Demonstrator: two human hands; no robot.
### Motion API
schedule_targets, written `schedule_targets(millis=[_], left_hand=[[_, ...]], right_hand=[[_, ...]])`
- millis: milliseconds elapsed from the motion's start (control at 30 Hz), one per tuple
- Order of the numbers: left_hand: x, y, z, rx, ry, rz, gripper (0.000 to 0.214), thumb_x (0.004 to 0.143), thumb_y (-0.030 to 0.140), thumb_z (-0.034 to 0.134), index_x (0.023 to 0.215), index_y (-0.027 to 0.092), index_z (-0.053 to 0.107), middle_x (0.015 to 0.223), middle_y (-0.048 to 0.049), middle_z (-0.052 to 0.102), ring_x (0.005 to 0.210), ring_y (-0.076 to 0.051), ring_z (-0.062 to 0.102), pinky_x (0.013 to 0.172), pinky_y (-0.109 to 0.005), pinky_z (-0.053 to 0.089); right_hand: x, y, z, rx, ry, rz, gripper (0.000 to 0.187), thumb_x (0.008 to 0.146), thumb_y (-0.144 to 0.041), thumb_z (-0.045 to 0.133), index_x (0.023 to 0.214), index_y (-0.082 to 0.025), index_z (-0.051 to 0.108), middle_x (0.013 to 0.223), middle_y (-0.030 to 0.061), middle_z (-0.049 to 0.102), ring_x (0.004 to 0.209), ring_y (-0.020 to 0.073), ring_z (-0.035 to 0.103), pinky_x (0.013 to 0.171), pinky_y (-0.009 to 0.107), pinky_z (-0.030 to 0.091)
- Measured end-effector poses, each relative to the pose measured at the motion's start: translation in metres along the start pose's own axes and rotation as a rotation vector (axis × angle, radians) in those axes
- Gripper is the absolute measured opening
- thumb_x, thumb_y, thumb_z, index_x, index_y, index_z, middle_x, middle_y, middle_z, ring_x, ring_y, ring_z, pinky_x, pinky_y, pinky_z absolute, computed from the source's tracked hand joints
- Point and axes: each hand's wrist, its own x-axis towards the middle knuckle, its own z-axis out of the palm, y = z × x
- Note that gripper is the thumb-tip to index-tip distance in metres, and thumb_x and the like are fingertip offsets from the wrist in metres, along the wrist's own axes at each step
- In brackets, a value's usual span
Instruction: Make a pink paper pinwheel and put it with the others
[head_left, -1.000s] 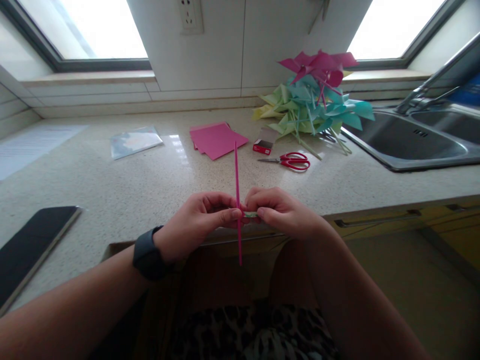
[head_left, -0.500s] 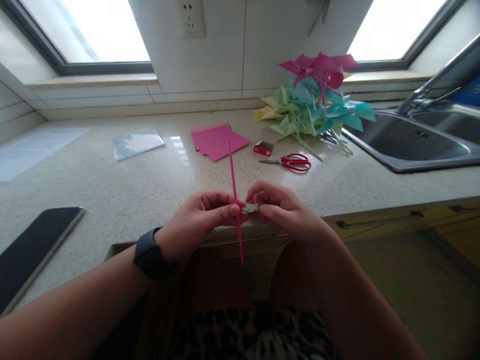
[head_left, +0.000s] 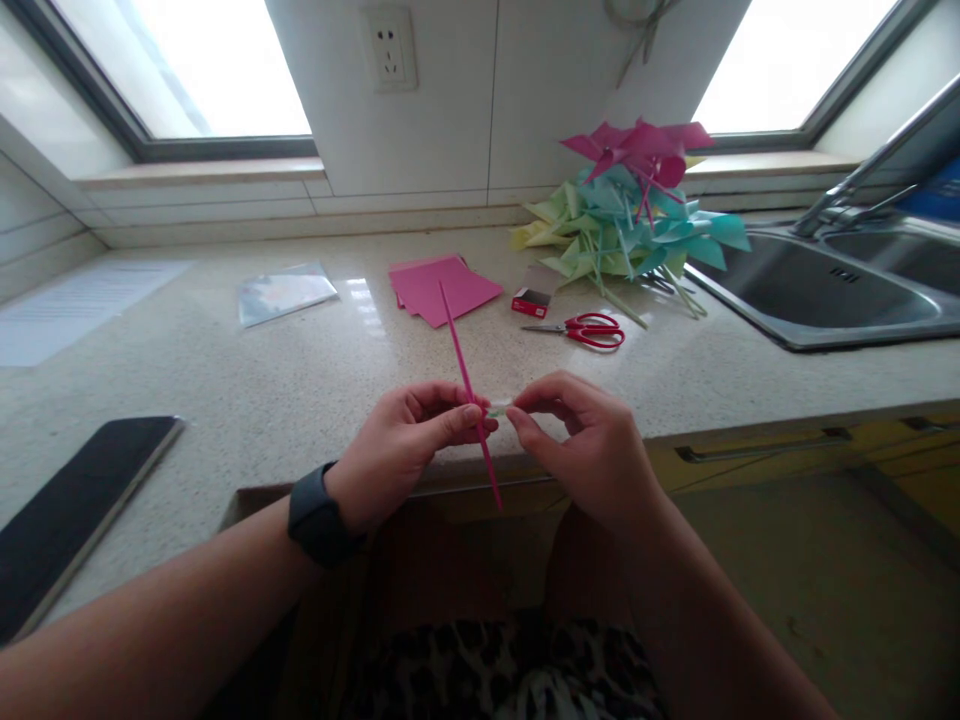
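A thin pink stick (head_left: 459, 350) is pinched between the thumb and fingers of my left hand (head_left: 424, 430), slanting across the counter's front edge. Just right of it, a small, pale greenish piece (head_left: 498, 411) bridges the gap between my hands; its kind is too small to tell. The thumb and forefinger of my right hand (head_left: 574, 430) close on the right end of this piece. The other end meets the stick at my left fingertips, where the join is hidden.
Pink paper squares (head_left: 450, 290), a small red box (head_left: 531, 302) and red-handled scissors (head_left: 581, 330) lie ahead. Paper pinwheels (head_left: 630, 210) are heaped by the sink (head_left: 832, 285). At left are a dark phone-like slab (head_left: 82, 510), a plastic packet (head_left: 285, 293) and a printed sheet (head_left: 82, 300).
The pink stick has tilted, its top end swinging left and its lower end right. My right hand has turned slightly, and less of the pale piece shows. The view has shifted a little.
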Motion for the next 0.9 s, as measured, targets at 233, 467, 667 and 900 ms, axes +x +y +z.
schedule_targets(millis=[233, 467, 667, 900], left_hand=[[-0.003, -0.001, 0.003, -0.009, 0.027, 0.024, 0.017, 0.083, 0.026, 0.08, 0.095, 0.015, 0.075, 0.091, -0.0039, 0.078, 0.085, -0.013, 0.072, 0.085, -0.023, 0.057], [-0.004, -0.001, 0.005, -0.009, 0.052, 0.046, 0.016, 0.081, 0.026, 0.082, 0.092, 0.016, 0.076, 0.092, -0.0031, 0.077, 0.083, -0.012, 0.071, 0.082, -0.022, 0.057], [-0.003, -0.001, 0.005, 0.01, 0.052, 0.037, 0.018, 0.081, 0.027, 0.081, 0.094, 0.015, 0.076, 0.092, -0.0046, 0.078, 0.083, -0.014, 0.071, 0.082, -0.024, 0.056], [-0.004, 0.002, 0.007, -0.12, 0.059, 0.025, 0.014, 0.079, 0.025, 0.083, 0.089, 0.016, 0.077, 0.088, -0.0036, 0.078, 0.085, -0.017, 0.074, 0.087, -0.029, 0.057]], right_hand=[[-0.002, -0.015, -0.002, -0.075, 0.034, 0.151, 0.009, 0.086, -0.028, 0.072, 0.085, -0.021, 0.077, 0.079, 0.0014, 0.075, 0.071, 0.0151, 0.068, 0.067, 0.029, 0.051], [0.002, -0.021, -0.002, -0.024, -0.006, 0.359, 0.015, 0.08, -0.033, 0.073, 0.08, -0.019, 0.077, 0.07, 0.003, 0.075, 0.061, 0.0157, 0.065, 0.056, 0.028, 0.048], [0.005, -0.016, 0.0, 0.058, -0.026, 0.408, 0.017, 0.077, -0.032, 0.07, 0.076, -0.016, 0.072, 0.068, 0.0038, 0.072, 0.058, 0.015, 0.061, 0.054, 0.028, 0.046], [0.008, 0.002, -0.008, 0.222, 0.018, 0.405, 0.018, 0.081, -0.033, 0.069, 0.076, -0.017, 0.066, 0.07, 0.0035, 0.069, 0.062, 0.0147, 0.061, 0.055, 0.027, 0.048]])
